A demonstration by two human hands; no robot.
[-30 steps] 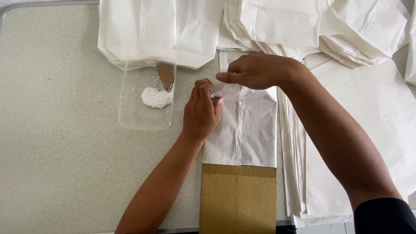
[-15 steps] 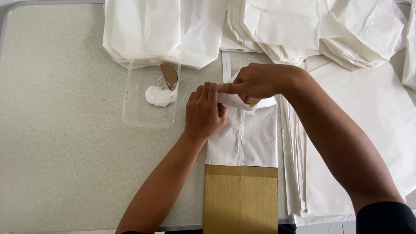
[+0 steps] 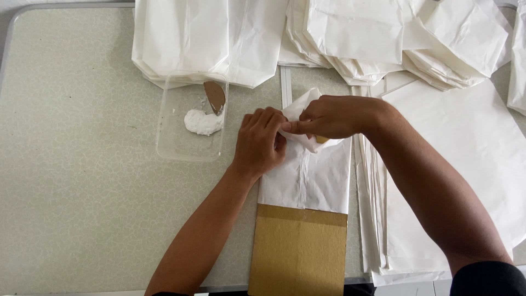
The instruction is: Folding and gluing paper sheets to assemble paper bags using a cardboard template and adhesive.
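From the head view, your left hand (image 3: 262, 143) and right hand (image 3: 331, 116) now both pinch the white paper bag's (image 3: 307, 175) top flap, lifted and folding since a moment ago; the bag lies on the surface (image 3: 82, 192) beside the glue tray (image 3: 192, 123).

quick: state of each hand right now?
Left hand: closed, fingers pinching the folded end of the white paper bag.
Right hand: closed, pinching the same fold from the other side.
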